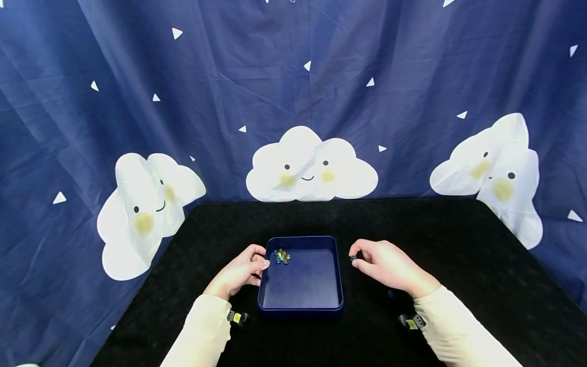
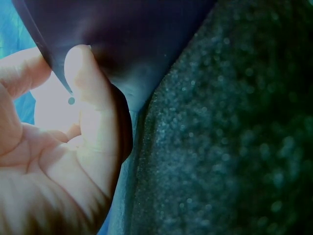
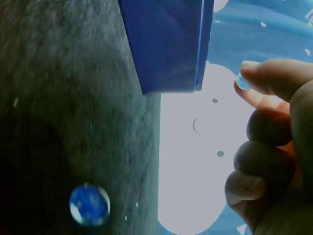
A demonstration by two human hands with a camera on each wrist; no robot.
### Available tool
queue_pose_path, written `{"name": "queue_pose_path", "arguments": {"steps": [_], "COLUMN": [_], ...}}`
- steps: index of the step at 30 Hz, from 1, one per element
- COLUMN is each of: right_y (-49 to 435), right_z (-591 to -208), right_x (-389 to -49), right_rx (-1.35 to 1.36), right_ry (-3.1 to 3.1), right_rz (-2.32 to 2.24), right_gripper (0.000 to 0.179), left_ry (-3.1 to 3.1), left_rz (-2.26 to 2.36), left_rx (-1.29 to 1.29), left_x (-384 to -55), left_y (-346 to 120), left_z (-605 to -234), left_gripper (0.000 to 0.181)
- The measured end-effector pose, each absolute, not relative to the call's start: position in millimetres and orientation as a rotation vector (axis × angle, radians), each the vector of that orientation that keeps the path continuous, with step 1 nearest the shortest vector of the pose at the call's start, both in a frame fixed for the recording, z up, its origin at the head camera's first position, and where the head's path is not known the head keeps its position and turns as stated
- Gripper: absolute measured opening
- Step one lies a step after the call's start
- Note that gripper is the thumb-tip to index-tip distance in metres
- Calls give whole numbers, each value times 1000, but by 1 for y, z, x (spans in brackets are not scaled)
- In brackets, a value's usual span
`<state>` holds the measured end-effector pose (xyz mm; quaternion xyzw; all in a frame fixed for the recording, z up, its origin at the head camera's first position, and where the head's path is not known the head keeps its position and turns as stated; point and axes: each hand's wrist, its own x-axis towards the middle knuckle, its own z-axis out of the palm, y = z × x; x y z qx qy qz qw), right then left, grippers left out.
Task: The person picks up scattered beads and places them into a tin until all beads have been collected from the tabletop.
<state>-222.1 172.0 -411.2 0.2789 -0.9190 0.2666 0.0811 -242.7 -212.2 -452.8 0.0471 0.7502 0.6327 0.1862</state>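
A square dark blue tray (image 1: pixel 302 278) holds a cluster of several coloured glass marbles (image 1: pixel 282 256) in its far left corner. At the tray's left wall, my left hand (image 1: pixel 243 269) grips the side between thumb and fingers; the left wrist view shows the thumb (image 2: pixel 88 112) against the tray wall (image 2: pixel 127 29). My right hand (image 1: pixel 385 262) is raised to the right of the tray, apart from it. Between its thumb and index finger it pinches a glass marble (image 3: pixel 242 82), mostly covered by the fingertips. The other fingers of that hand are curled in.
One loose blue marble (image 3: pixel 90 204) lies on the black cloth (image 1: pixel 458 244), below the right hand in the head view. A dark blue curtain (image 1: pixel 220 92) with white clouds hangs behind the table and along both sides.
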Motion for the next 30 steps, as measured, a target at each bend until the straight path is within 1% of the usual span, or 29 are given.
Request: {"name": "queue_pose_path", "arguments": {"steps": [9,17,23,30], "right_y": [153,142,130,125], "right_z": [-409,-407,-405,-405], "right_x": [-227,-237,-247,-249], "right_rx": [886,892,902,888], "right_ry": [-2718,-2748,-2753,-2761], "right_rz": [746,684,652,648], "right_gripper": [16,15,17,19], "left_ry": [2112,2089,2100,2118], "left_rz": [1784,1772,1789,1772], "left_rx": [137,131,126,129], "left_x": [-243,-242,-242,-240], "left_y": [-213,-210,-210,-209], "left_z": [-453,-449,-452,-449], "left_gripper": [49,44,48,51]}}
